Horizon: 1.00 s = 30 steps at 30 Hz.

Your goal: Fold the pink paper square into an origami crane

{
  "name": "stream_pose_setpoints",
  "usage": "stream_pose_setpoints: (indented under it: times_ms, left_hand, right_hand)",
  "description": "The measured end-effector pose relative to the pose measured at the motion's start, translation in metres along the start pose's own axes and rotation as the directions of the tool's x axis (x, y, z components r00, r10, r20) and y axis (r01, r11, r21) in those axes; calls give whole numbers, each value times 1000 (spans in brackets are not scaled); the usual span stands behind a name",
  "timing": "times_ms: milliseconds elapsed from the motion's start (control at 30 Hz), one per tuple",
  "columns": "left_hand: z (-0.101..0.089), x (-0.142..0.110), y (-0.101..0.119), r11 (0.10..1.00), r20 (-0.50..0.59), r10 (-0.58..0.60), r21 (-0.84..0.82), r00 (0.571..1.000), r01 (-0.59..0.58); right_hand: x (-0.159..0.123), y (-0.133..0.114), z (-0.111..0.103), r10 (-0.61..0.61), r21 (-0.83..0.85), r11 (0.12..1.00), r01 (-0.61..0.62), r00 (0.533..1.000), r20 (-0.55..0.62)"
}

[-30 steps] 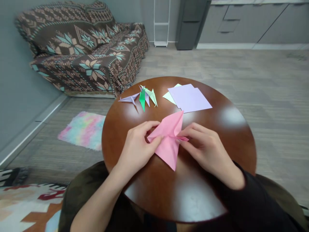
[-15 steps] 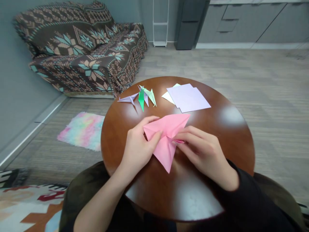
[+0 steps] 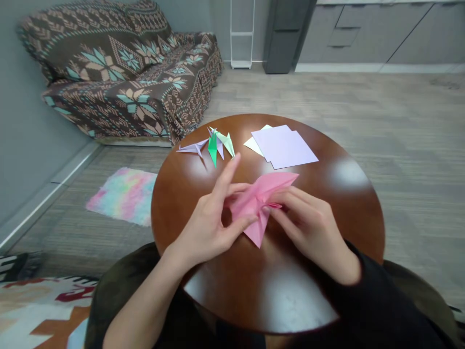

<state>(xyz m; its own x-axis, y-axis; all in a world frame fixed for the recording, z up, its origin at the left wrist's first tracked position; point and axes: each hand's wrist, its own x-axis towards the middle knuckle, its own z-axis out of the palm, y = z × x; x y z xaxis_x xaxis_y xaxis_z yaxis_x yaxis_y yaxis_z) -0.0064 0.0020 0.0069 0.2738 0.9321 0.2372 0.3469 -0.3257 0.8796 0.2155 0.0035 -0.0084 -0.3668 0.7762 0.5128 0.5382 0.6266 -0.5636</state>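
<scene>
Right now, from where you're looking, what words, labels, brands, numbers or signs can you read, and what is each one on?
None: I can read no text anywhere in the picture.
The pink paper, the folded paper figures and the lilac sheets show no lettering.
The sofa cover bears only patterns, and no label can be made out on the dark grey cabinet.
</scene>
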Motion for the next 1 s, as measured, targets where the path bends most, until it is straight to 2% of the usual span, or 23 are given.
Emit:
stream_pose_setpoints:
  times_ms: [33,100,167,300,400,500,600,733,800,900,1000]
  left_hand:
    - [1,-2,2,991,25,-39,-126,999,42]
    - [2,-3,4,935,67,-39,-348,997,60]
    - [2,-3,1,889,67,-33,-455,997,60]
    - [4,3,-3,855,22,-105,-509,994,101]
    - [10,3,0,803,104,-190,-555,976,215]
    - [17,1,5,750,203,-220,-590,954,298]
    - [21,1,9,634,222,-263,-694,939,342]
    - [21,5,9,413,242,-273,-844,931,341]
    - [21,5,7,350,261,-263,-871,929,344]
    - [22,3,3,350,281,-269,-863,921,365]
    - [26,1,0,420,258,-260,-838,931,349]
  right_hand:
    - [1,0,0,20,5,1000,-20,1000,-17]
    - [2,-1,-1,80,26,997,-78,994,-72]
    - [3,-2,-2,149,71,987,-141,982,-117]
    - [2,-4,-4,274,172,953,-251,953,-128]
    - [0,-8,-2,316,227,933,-278,936,-154]
    - [-3,-12,2,317,249,929,-273,935,-158]
    - [-4,-16,6,351,322,897,-302,930,-106]
    - [-2,-21,7,449,526,771,-358,892,-52]
    - [0,-23,4,479,562,731,-386,878,-20]
    - [2,-23,1,468,500,766,-403,884,-5]
    - [3,-21,0,459,465,785,-408,888,5]
